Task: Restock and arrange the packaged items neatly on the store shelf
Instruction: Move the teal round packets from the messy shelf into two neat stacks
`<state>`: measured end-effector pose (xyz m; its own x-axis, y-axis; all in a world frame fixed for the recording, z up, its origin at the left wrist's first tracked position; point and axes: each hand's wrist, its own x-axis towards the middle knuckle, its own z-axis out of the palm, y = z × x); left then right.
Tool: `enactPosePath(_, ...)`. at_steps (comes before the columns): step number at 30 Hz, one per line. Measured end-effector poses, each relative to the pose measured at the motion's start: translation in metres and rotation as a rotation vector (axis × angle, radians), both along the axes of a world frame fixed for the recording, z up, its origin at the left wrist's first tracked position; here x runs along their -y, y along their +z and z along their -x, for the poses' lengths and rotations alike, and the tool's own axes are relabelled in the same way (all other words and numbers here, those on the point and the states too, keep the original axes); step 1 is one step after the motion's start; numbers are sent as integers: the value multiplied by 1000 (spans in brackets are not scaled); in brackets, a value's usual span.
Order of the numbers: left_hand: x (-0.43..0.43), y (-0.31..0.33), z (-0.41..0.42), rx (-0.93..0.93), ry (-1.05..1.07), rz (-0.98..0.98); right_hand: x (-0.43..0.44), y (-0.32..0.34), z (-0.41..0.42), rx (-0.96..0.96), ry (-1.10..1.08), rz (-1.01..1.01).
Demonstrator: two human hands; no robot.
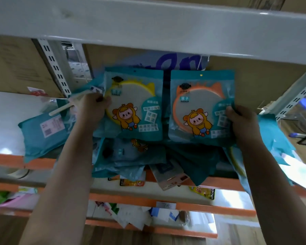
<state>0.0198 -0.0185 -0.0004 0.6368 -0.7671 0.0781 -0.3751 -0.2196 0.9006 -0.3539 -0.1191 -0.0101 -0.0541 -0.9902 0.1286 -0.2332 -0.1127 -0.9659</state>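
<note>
Head view, looking up into store racking. Two teal mirror packs stand side by side, faces to camera, edges nearly touching: yellow pack (132, 105) on the left, orange pack (200, 108) on the right. Both sit on top of a loose heap (131, 158) of similar teal packs. Left hand (94, 106) has its fingers curled round the left edge of the yellow pack; right hand (242, 124) grips the right edge of the orange pack, thumb on its front. The heap lies on a white shelf (5, 159) with an orange front lip, and several packs overhang that lip. One more pack (42, 135) lies face down to the left, label up. Upper shelf (148, 29) is white metal and close overhead — it crosses the whole top of the view. Brown cardboard boxes (16, 64) fill the back. Slotted white uprights stand at left (55, 68) and right (297, 98). Lower shelves (131, 198) have orange lips too — mixed small goods on them, too blurred to identify. A price tag (163, 205) sits on one lip.
</note>
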Motion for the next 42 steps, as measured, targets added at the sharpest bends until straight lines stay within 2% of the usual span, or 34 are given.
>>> enactPosePath(4, -34, 6, -5, 13, 110, 123, -8, 2, -23, 98, 31, 33)
enactPosePath(9, -88, 8, -32, -9, 234, 180, -26, 0, -77, 204, 122, 5)
enactPosePath(18, -194, -9, -134, -67, 400, 270, -85, -10, -209, 264, 226, 44)
enactPosePath(21, -227, -7, -183, -60, 397, 273, -114, -10, -263, 303, 239, 39)
enactPosePath(26, -273, -2, -262, -36, 388, 257, -166, -13, -345, 257, 212, 64)
enactPosePath(31, -310, -9, -330, 48, 400, 239, -210, -10, -421, 310, 251, 12)
enactPosePath(37, -327, -23, -405, 11, 419, 245, -227, -9, -503, 244, 260, 34)
enactPosePath(42, -320, -27, -476, 16, 439, 251, -222, -13, -571, 297, 252, 45)
